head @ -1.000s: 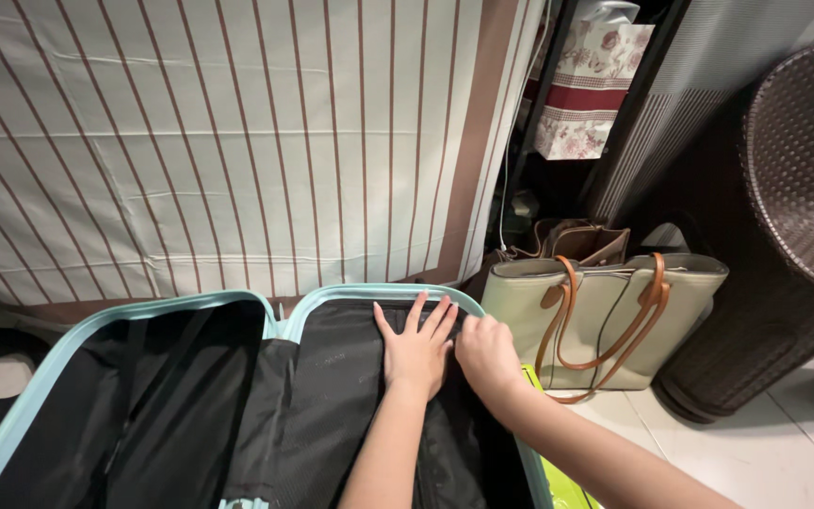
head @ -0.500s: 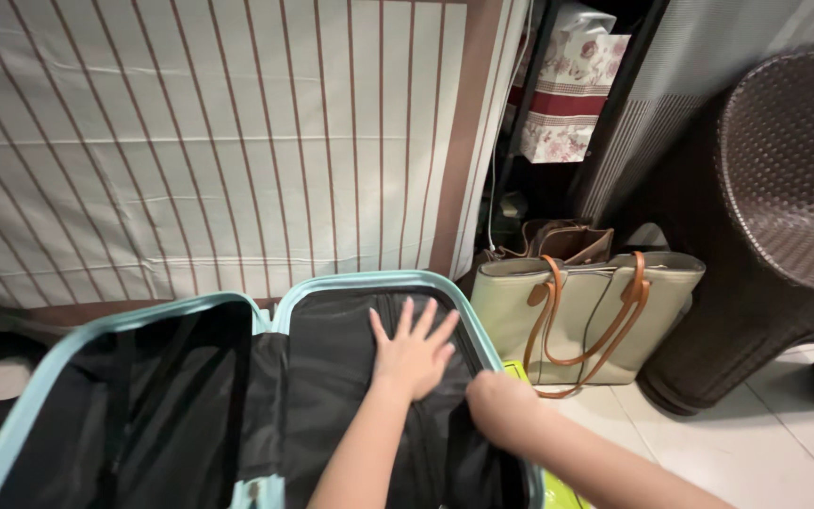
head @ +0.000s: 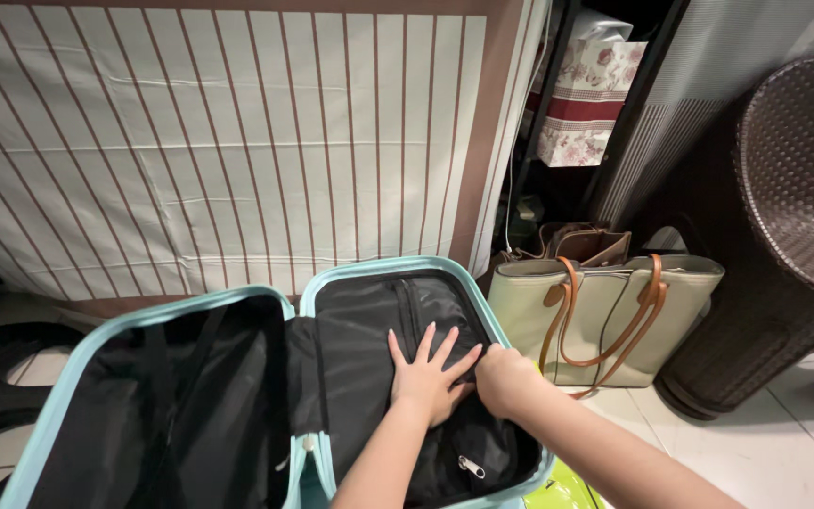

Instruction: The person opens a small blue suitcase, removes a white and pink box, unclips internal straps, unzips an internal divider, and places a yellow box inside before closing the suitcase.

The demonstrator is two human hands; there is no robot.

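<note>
I am looking down on a pale turquoise hard-shell suitcase (head: 157,316) that is lying open on the floor, both halves facing up, just in front of a cream sheet with brown stripes (head: 237,141). My left hand (head: 431,377) is pressing flat on the black fabric divider panel (head: 369,311) that is covering the right half, fingers spread wide and gripping nothing. My right hand (head: 506,377) is sitting just beside it, against the shell's right rim; it is curled over with the knuckles toward me, and I cannot tell whether its fingertips are pinching the zip or only the cloth edge. A small silver zipper pull (head: 470,466) is showing lower down on the same panel.

I am judging the divider to be thin, soft and slack: it is creasing under the palm, so it is going to bunch unless it is held flat. The best hold is probably at its stitched edge along the rim, or at the metal pull. The shell looks stiff and smooth, likely slippery, and light while empty.

To the right a beige canvas tote bag with tan leather handles (head: 605,311) is standing upright, near a dark brown woven wicker chair (head: 793,188).
</note>
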